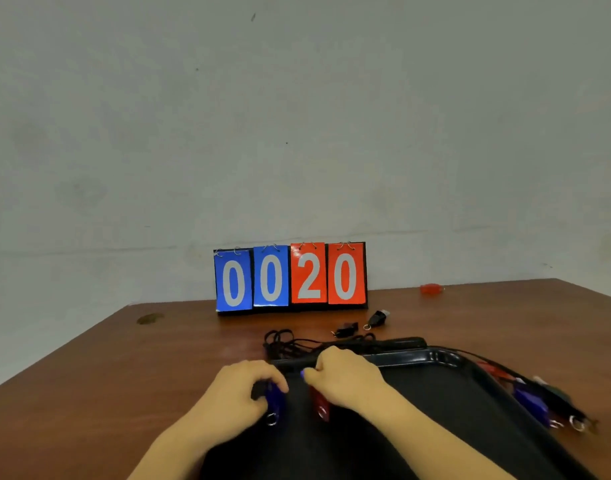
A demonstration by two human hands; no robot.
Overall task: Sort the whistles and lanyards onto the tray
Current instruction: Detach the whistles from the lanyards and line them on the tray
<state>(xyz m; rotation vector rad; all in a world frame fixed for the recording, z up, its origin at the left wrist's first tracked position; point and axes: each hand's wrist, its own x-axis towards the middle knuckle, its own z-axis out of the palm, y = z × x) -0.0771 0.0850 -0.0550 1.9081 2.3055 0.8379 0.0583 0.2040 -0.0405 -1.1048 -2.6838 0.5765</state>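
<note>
A black tray (435,362) lies on the brown table in front of me. My left hand (241,389) holds a blue whistle (274,401) with a metal ring at the tray's left edge. My right hand (345,379) rests over a red whistle (320,407) on the tray, and something small and blue (302,373) shows at its fingertips. A black lanyard bundle (283,341) lies behind the tray. Two black whistles (347,329) (378,317) sit farther back. More whistles, blue (531,405) and black (563,405), lie right of the tray.
A flip scoreboard (290,277) reading 0020 stands at the table's back against the wall. A red whistle (431,289) lies far back on the right. The table's left edge (55,355) runs diagonally toward me.
</note>
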